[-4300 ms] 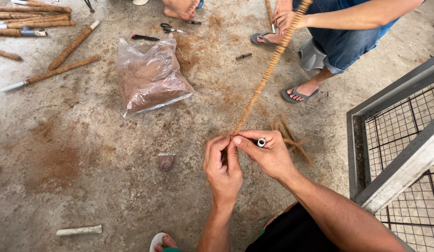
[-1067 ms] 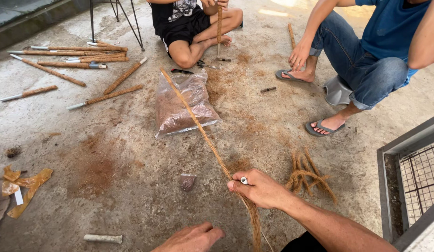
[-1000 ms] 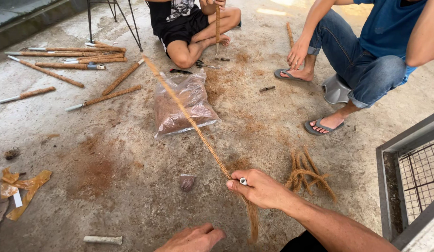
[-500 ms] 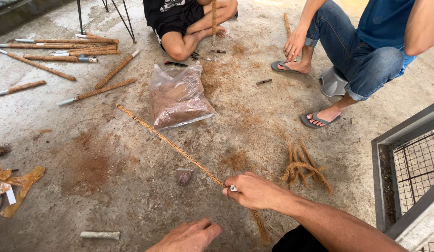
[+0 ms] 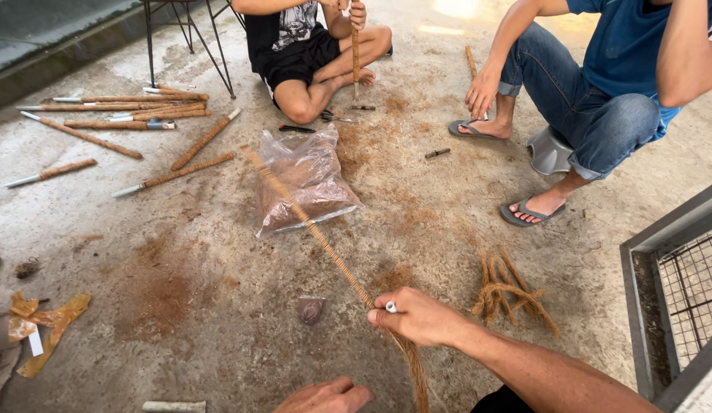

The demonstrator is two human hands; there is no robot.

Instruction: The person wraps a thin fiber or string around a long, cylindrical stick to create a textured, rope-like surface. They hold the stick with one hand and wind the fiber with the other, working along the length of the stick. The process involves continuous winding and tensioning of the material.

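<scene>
As seen from the head camera, right hand (image 5: 421, 316) closed around the near end of a long fibre-wrapped stick (image 5: 314, 229), white tip showing beside the thumb, loose fibre tail (image 5: 414, 367) trailing below the fist. Stick slanted away over the concrete floor (image 5: 180, 306), far end above a clear plastic bag of brown fibre (image 5: 306, 180). Left hand (image 5: 325, 396) low at the frame edge, fingers loosely curled, holding nothing visible. Likely light and stiff along the core, rough and non-slip in the wrap, loose tail soft and prone to fraying; best held on the wrapped shaft near the end. Finished sticks (image 5: 126, 115) far left; fibre bundle (image 5: 509, 291) to the right; two seated persons beyond.
</scene>
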